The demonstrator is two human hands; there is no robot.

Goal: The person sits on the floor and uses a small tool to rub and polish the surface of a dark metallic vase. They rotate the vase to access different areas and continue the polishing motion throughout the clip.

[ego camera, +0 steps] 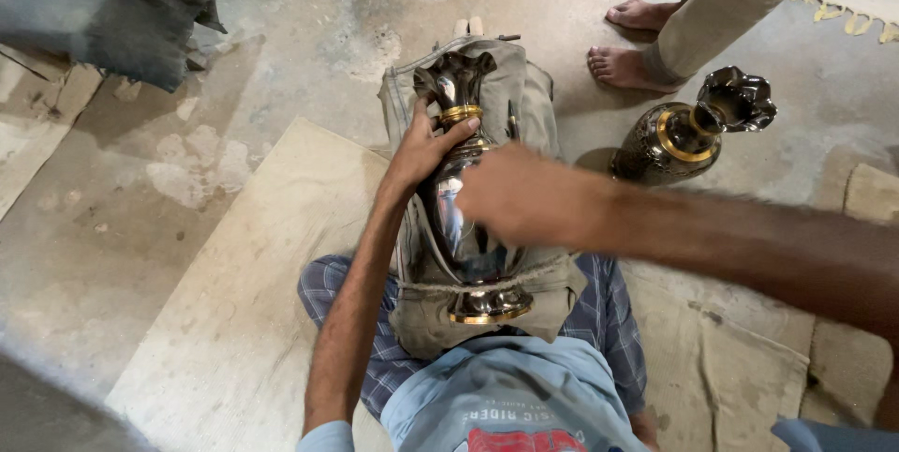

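At frame centre, the metal vase [464, 218] is gripped at its neck by the left hand [423, 148]; the blurred right hand [515, 194] is laid flat against its body, its grip unclear.

Second dark vase [688, 129] on concrete floor [140, 190]; bystander's bare feet [629, 66] beside; wooden board [243, 321].

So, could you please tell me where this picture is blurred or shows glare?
Head view: the right hand is smeared by motion blur over the shiny vase; the left hand at its neck is sharp; bright glare streaks the vase's polished body.
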